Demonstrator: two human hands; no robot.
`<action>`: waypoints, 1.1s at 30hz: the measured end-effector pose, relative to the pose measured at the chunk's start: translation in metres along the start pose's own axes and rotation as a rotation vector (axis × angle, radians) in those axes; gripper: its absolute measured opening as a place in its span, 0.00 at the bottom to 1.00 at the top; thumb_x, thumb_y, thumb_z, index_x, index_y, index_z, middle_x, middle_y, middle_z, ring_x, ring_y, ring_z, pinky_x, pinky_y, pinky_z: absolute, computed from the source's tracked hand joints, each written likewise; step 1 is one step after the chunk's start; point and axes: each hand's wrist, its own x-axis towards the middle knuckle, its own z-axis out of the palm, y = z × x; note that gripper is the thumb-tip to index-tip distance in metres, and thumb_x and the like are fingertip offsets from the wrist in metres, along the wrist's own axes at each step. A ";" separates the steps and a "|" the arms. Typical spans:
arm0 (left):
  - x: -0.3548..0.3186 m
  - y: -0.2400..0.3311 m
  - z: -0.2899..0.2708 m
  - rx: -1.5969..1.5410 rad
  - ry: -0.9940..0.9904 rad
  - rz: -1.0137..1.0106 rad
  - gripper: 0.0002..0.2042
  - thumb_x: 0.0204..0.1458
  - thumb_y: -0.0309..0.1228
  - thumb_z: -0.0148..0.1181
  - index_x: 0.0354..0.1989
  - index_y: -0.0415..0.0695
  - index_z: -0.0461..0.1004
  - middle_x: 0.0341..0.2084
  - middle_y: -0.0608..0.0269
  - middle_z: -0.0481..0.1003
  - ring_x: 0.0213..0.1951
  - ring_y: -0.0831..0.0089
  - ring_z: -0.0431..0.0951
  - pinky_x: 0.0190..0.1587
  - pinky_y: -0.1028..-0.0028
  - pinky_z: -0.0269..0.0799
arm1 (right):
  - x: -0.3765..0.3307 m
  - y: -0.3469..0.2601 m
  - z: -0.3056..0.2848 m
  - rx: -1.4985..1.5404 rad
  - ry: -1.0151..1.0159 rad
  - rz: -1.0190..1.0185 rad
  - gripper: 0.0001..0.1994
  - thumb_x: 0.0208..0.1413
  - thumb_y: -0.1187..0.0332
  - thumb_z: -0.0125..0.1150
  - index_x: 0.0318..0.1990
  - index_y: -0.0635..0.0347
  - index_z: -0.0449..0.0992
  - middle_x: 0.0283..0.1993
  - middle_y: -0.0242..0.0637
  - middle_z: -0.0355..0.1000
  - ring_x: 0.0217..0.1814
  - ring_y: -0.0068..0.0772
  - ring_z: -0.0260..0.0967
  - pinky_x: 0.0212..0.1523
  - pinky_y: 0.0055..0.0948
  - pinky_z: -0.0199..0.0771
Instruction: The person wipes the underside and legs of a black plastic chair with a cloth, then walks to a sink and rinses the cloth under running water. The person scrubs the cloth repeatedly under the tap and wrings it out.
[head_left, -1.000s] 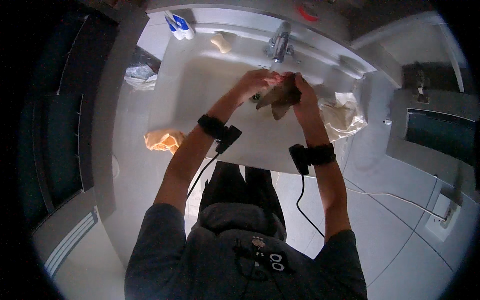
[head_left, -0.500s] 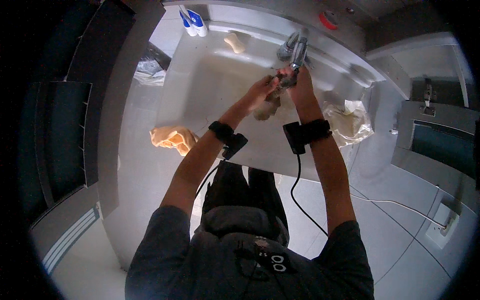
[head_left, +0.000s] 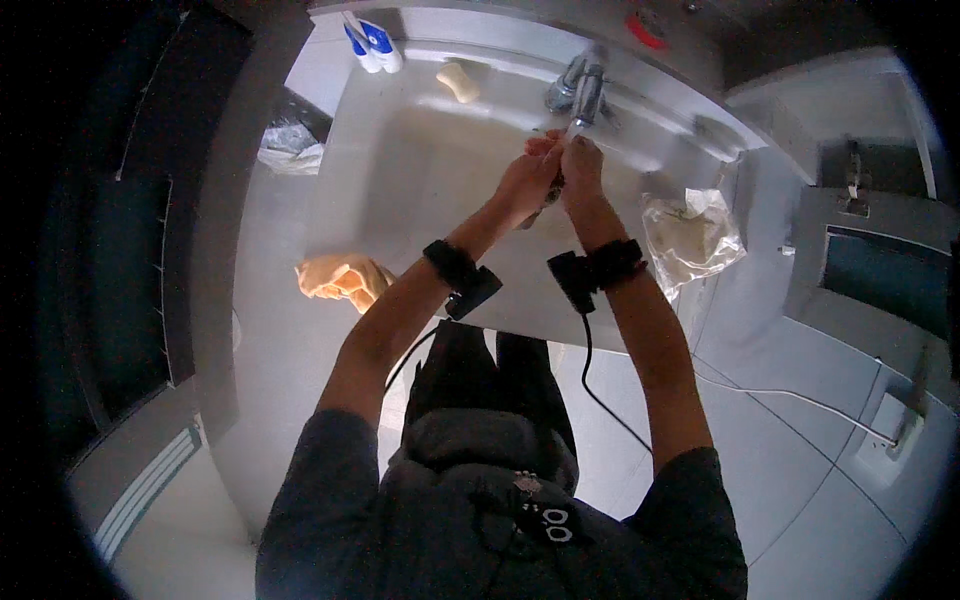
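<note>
Under the chrome faucet (head_left: 588, 98), my left hand (head_left: 526, 184) and my right hand (head_left: 581, 168) are close together over the white sink. Both are closed around a dark, mottled, wet-looking cloth (head_left: 552, 191). Most of it is hidden by the hands, and only a small part shows between and below them. My right hand is nearer the spout, with its fingers curled in. Reddish fingertips of my left hand show just beside it. What kind of cloth it is I cannot make out.
A cream bar of soap (head_left: 458, 82) lies on the sink's back ledge, near blue-and-white tubes (head_left: 380, 45). An orange cloth (head_left: 345, 280) hangs at the front left. On the right is a crumpled clear plastic bag (head_left: 694, 235). Cables run from both wrist straps.
My hands have drawn closer together and shifted slightly left below the spout. The cloth's pale hanging end, seen before below the hands, is now mostly hidden.
</note>
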 end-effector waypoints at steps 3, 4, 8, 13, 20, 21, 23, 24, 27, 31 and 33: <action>-0.002 -0.019 -0.015 0.162 0.052 0.238 0.16 0.54 0.44 0.49 0.34 0.42 0.69 0.24 0.60 0.73 0.25 0.68 0.72 0.27 0.69 0.67 | 0.003 -0.018 -0.003 0.099 -0.197 0.189 0.20 0.61 0.59 0.37 0.38 0.73 0.68 0.41 0.53 0.71 0.42 0.43 0.71 0.44 0.35 0.72; -0.011 -0.011 -0.010 0.227 0.089 0.274 0.14 0.52 0.43 0.49 0.37 0.44 0.68 0.26 0.58 0.74 0.28 0.62 0.74 0.31 0.67 0.68 | 0.001 -0.023 -0.012 0.110 -0.231 0.234 0.22 0.61 0.58 0.36 0.39 0.73 0.68 0.42 0.53 0.71 0.43 0.44 0.71 0.44 0.35 0.72; -0.018 -0.002 -0.031 0.447 0.250 0.187 0.13 0.48 0.41 0.54 0.34 0.45 0.69 0.27 0.56 0.74 0.31 0.55 0.75 0.35 0.64 0.70 | -0.007 -0.028 -0.025 0.026 -0.428 -0.024 0.21 0.60 0.56 0.39 0.41 0.69 0.68 0.42 0.49 0.71 0.43 0.39 0.71 0.45 0.35 0.72; -0.008 -0.002 -0.058 0.690 0.157 0.246 0.14 0.46 0.43 0.59 0.28 0.44 0.69 0.26 0.56 0.75 0.29 0.57 0.76 0.32 0.63 0.70 | -0.029 -0.034 -0.012 -0.053 -0.337 -0.022 0.19 0.58 0.53 0.46 0.39 0.63 0.70 0.39 0.40 0.72 0.39 0.29 0.70 0.41 0.27 0.70; -0.006 0.021 -0.063 1.083 0.208 0.214 0.18 0.46 0.49 0.56 0.26 0.45 0.69 0.23 0.57 0.73 0.30 0.55 0.75 0.30 0.60 0.68 | -0.023 -0.030 -0.026 -0.724 -0.256 -0.213 0.21 0.42 0.54 0.67 0.34 0.63 0.70 0.31 0.36 0.71 0.32 0.25 0.66 0.35 0.26 0.68; -0.004 0.020 -0.065 1.064 0.239 0.193 0.17 0.45 0.49 0.57 0.26 0.46 0.70 0.22 0.58 0.73 0.29 0.57 0.75 0.31 0.62 0.68 | -0.024 -0.029 -0.026 -0.722 -0.221 -0.251 0.21 0.41 0.56 0.69 0.33 0.63 0.70 0.30 0.36 0.71 0.32 0.25 0.66 0.35 0.26 0.68; -0.001 0.021 -0.068 1.023 0.304 0.158 0.16 0.45 0.49 0.58 0.28 0.49 0.73 0.20 0.61 0.74 0.29 0.62 0.75 0.32 0.66 0.68 | -0.027 -0.032 -0.026 -0.699 -0.154 -0.327 0.19 0.40 0.59 0.70 0.32 0.64 0.69 0.29 0.36 0.71 0.32 0.26 0.67 0.35 0.27 0.69; -0.001 0.022 -0.072 0.846 0.270 0.218 0.15 0.46 0.47 0.58 0.28 0.48 0.73 0.19 0.60 0.73 0.28 0.64 0.75 0.31 0.67 0.68 | -0.028 -0.033 -0.026 -0.676 -0.123 -0.363 0.18 0.41 0.61 0.69 0.32 0.64 0.69 0.29 0.36 0.71 0.32 0.26 0.67 0.35 0.27 0.69; -0.001 0.020 -0.077 0.341 0.135 0.296 0.12 0.48 0.41 0.57 0.30 0.45 0.72 0.19 0.59 0.72 0.26 0.71 0.73 0.31 0.71 0.67 | -0.029 -0.039 -0.033 -0.647 -0.110 -0.389 0.14 0.44 0.66 0.66 0.34 0.66 0.70 0.31 0.36 0.72 0.33 0.26 0.68 0.36 0.27 0.69; -0.001 0.014 -0.065 -0.010 -0.027 0.194 0.11 0.50 0.37 0.57 0.33 0.42 0.72 0.24 0.60 0.72 0.29 0.74 0.71 0.35 0.73 0.66 | -0.036 -0.051 -0.024 -0.461 -0.157 -0.285 0.12 0.49 0.70 0.60 0.40 0.64 0.71 0.36 0.32 0.70 0.39 0.21 0.66 0.42 0.23 0.65; 0.001 0.013 -0.055 0.084 -0.032 0.160 0.12 0.50 0.37 0.57 0.37 0.42 0.71 0.28 0.61 0.72 0.32 0.73 0.70 0.37 0.73 0.66 | -0.037 -0.050 -0.022 -0.358 -0.149 -0.132 0.12 0.51 0.67 0.57 0.40 0.63 0.72 0.37 0.32 0.70 0.40 0.22 0.66 0.43 0.23 0.65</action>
